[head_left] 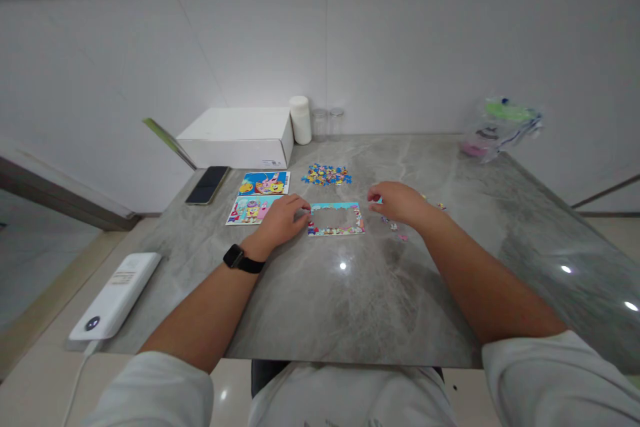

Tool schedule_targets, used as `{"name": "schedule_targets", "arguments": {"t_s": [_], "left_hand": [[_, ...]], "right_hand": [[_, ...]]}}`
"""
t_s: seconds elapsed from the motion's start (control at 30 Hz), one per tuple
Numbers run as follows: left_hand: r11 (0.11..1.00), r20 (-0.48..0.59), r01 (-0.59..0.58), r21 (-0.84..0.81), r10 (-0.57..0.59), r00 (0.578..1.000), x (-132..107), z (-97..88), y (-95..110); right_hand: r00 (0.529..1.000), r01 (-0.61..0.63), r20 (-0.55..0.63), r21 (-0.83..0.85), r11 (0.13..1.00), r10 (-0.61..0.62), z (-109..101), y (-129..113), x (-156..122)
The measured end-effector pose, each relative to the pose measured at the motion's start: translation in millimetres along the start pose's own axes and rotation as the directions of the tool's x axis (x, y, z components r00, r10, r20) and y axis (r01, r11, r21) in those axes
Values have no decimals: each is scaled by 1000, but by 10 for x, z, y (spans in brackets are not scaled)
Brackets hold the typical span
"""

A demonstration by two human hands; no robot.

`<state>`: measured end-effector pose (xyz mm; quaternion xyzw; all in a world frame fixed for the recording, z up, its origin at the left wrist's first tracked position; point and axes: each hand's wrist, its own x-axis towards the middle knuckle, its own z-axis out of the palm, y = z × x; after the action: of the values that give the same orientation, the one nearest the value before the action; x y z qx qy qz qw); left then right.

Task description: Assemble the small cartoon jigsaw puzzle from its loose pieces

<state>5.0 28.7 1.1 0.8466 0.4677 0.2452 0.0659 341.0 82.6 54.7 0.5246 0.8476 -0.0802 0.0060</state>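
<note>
A jigsaw puzzle border [337, 233] lies flat on the table, joined into a rectangle with a bare middle. Beside its left edge rests my left hand [286, 219], a black watch on the wrist, thumb and curled fingers apart at the puzzle's corner. My right hand [397, 201] hovers just off the right edge, its fingers pinched around a light blue puzzle piece [379, 200], mostly hidden. Several loose pieces [393, 227] lie beneath and around the right hand. Behind the border is a heap of mixed pieces [327, 175]. A picture card [250, 211] is partly covered by my left hand.
Another picture card [264, 183], a phone [207, 185] and a white box [235, 127] stand or lie at the back left. Near the wall are a white bottle [301, 121] and two glasses [336, 123]. A plastic bag [500, 128] sits back right, a white corded device [117, 295] front left.
</note>
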Motion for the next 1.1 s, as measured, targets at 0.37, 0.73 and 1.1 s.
{"name": "schedule_targets", "arguments": {"t_s": [0.37,0.73,1.1], "left_hand": [[995,11,37,-90,-36,999,22,86,-51],[990,-31,85,-110,-89,996,29,74,-22],[988,-18,103,-119,-106,994,34,78,-27]], "right_hand": [[988,-153,18,-48,987,154,-360,454,-141],[963,-261,62,-38,965,263,-559,649,-322],[973,-51,224,-47,998,60,-130,447,-71]]}}
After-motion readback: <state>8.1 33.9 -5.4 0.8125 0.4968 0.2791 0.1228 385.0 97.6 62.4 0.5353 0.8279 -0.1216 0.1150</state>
